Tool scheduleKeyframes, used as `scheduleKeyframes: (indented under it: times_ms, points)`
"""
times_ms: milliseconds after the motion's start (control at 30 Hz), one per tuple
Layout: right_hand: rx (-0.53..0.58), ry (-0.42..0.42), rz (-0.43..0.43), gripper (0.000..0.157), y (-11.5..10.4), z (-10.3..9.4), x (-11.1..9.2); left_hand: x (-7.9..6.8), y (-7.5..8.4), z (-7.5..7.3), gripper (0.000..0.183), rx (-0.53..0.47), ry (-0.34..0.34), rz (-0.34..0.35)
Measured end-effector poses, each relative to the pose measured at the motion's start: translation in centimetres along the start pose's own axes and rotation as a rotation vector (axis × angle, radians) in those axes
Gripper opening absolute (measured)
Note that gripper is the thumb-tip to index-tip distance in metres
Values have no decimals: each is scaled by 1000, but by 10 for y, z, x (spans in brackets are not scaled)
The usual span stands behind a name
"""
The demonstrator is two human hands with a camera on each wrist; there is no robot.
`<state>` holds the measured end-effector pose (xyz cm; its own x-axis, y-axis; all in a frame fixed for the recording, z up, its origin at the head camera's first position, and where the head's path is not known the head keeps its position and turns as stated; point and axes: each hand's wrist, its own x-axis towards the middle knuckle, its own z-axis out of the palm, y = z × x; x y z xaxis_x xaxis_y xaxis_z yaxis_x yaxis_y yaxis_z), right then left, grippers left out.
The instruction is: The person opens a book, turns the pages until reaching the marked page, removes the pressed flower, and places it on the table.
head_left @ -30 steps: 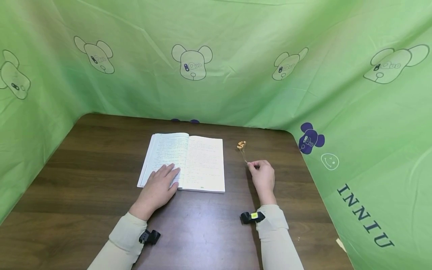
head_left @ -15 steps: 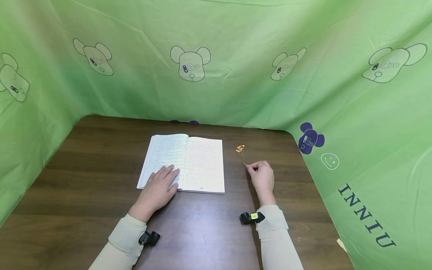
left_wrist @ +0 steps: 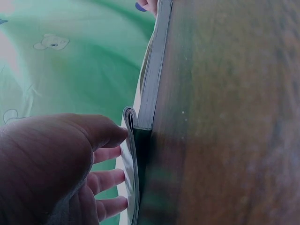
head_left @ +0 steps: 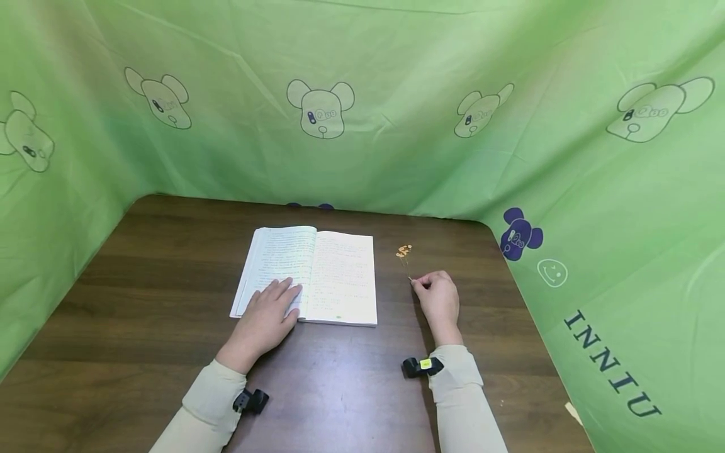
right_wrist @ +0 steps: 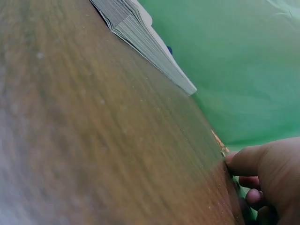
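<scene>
An open book [head_left: 342,270] with printed pages lies on the dark wooden table. My left hand [head_left: 269,318] rests on its left page near the lower edge, fingers spread; in the left wrist view the thumb and fingertips touch the page. To the right of the book, my right hand [head_left: 438,302] pinches the stem end of a small dried flower [head_left: 404,251] between thumb and forefinger. Its orange-yellow blossoms point away from me, low over or on the table; I cannot tell which. In the right wrist view the flower [right_wrist: 219,143] is mostly hidden beyond the fingertips.
The brown table [head_left: 153,302] has rounded far corners. A green curtain [head_left: 385,157] with bear-head prints hangs along its back and sides. A small pale piece [head_left: 573,413] shows at the table's right edge. Each wrist wears a black camera.
The dried flower has come slightly lower and nearer to me, along with a small shift of the right hand. The left hand stays on the book.
</scene>
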<state>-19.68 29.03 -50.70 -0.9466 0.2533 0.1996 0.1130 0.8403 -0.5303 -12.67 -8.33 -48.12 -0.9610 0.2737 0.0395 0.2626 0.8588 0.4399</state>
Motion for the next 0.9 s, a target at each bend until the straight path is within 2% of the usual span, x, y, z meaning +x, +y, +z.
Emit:
scheduleKeyframes:
  times_ms: [367, 900]
  points:
    - [2, -5, 9, 22, 0, -1, 2, 0, 0, 0, 50, -3, 3, 1]
    - [69, 46, 1, 26, -8, -13, 3, 2, -2, 2, 51, 0, -8, -1]
